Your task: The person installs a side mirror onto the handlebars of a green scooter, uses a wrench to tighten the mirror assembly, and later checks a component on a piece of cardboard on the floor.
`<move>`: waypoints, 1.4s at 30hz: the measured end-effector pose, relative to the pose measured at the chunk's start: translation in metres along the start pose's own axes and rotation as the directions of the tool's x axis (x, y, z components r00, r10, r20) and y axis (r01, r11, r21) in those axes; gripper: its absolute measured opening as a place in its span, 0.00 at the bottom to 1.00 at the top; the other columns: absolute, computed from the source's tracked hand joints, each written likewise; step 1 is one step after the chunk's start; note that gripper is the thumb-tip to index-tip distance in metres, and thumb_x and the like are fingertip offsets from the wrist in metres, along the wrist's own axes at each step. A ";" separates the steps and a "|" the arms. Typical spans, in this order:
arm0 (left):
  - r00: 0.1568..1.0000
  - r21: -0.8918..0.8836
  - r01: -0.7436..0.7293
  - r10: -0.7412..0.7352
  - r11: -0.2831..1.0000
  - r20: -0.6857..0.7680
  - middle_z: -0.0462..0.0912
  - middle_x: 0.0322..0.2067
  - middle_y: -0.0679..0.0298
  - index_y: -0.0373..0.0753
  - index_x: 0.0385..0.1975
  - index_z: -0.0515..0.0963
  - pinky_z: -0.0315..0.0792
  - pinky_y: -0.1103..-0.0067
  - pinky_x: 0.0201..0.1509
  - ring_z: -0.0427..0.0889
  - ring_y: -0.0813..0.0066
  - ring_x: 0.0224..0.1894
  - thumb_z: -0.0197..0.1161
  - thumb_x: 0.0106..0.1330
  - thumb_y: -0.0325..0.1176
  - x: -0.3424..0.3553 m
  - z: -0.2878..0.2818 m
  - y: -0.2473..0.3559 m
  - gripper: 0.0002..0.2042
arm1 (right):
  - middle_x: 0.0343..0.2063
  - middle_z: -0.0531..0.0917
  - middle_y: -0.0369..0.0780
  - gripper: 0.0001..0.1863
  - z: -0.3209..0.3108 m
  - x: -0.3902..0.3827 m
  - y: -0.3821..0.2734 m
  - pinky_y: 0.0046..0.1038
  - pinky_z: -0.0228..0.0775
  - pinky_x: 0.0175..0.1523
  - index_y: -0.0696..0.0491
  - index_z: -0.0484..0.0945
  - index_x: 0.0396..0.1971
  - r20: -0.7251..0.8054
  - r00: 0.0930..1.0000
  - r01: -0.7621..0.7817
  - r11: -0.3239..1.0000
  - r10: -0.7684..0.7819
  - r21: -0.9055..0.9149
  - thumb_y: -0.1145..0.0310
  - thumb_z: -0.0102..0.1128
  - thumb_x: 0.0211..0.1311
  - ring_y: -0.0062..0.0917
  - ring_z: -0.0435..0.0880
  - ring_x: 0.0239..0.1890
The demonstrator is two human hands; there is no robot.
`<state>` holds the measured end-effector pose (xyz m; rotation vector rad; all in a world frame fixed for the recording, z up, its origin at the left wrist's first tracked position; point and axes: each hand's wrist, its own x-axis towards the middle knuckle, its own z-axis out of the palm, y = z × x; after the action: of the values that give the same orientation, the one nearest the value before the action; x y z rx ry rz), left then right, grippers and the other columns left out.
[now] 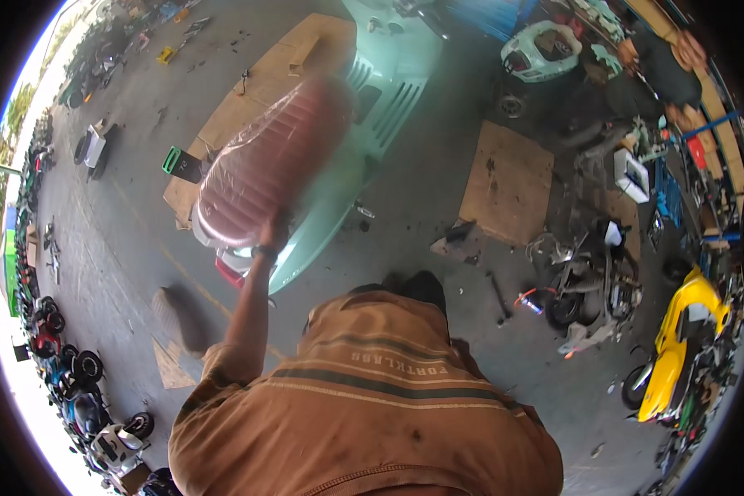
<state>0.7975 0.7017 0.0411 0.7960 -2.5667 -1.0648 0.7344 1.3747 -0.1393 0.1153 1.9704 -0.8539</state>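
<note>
A mint-green scooter (380, 157) stands in front of me, slightly to the left. Over its rear lies a long reddish-brown ribbed scooter seat (256, 174) with clear plastic wrap on it; its far end is smeared by blur. My left arm reaches forward, and my left hand (274, 233) grips the near right edge of the seat, its fingertips partly hidden. A red tail light (230, 271) shows below the near end of the seat. My right hand does not show.
Flattened cardboard (504, 182) lies right of the scooter, and more cardboard (240, 103) to its left. A stripped scooter frame (591, 281) and a yellow scooter (686, 343) stand at right. Another person (665, 70) is at the far right. Parked motorbikes (83, 405) line the left side.
</note>
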 end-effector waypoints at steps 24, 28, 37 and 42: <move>0.807 0.678 0.590 -0.320 0.438 -0.496 0.65 0.62 0.67 0.57 0.62 0.65 0.43 0.52 0.68 0.59 0.60 0.65 0.51 0.65 0.53 0.247 0.001 0.047 0.25 | 0.34 0.82 0.40 0.16 -0.240 0.249 -0.439 0.27 0.72 0.34 0.55 0.77 0.44 -0.233 0.952 -0.016 0.790 0.200 0.613 0.60 0.56 0.63 0.24 0.80 0.32; 0.677 0.587 0.706 -0.621 0.396 -0.395 0.66 0.62 0.62 0.54 0.61 0.66 0.48 0.54 0.67 0.58 0.57 0.66 0.53 0.63 0.53 0.257 0.002 0.046 0.26 | 0.28 0.77 0.36 0.08 -0.262 0.282 -0.259 0.28 0.68 0.27 0.48 0.73 0.34 0.047 0.969 -0.228 0.798 0.243 0.559 0.62 0.47 0.64 0.23 0.74 0.24; 0.753 -0.901 0.286 -0.658 0.327 0.000 0.63 0.62 0.54 0.45 0.64 0.61 0.63 0.53 0.60 0.66 0.56 0.61 0.42 0.69 0.56 0.400 0.122 0.229 0.29 | 0.25 0.78 0.40 0.09 -0.382 0.354 -0.269 0.30 0.69 0.29 0.52 0.77 0.32 0.175 0.913 -0.409 0.818 0.369 0.405 0.65 0.49 0.62 0.28 0.76 0.25; 0.732 -0.664 0.469 -0.677 0.582 -0.077 0.75 0.42 0.60 0.43 0.55 0.67 0.72 0.71 0.47 0.76 0.69 0.44 0.47 0.70 0.54 0.511 0.179 0.454 0.24 | 0.27 0.80 0.44 0.12 -0.515 0.491 -0.323 0.31 0.72 0.30 0.57 0.79 0.32 0.176 0.974 0.021 0.831 -0.142 0.555 0.65 0.49 0.62 0.32 0.80 0.27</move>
<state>0.1265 0.7770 0.2493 1.5141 -1.5033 -1.6496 -0.0425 1.3192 -0.2076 0.2652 1.4894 -1.4193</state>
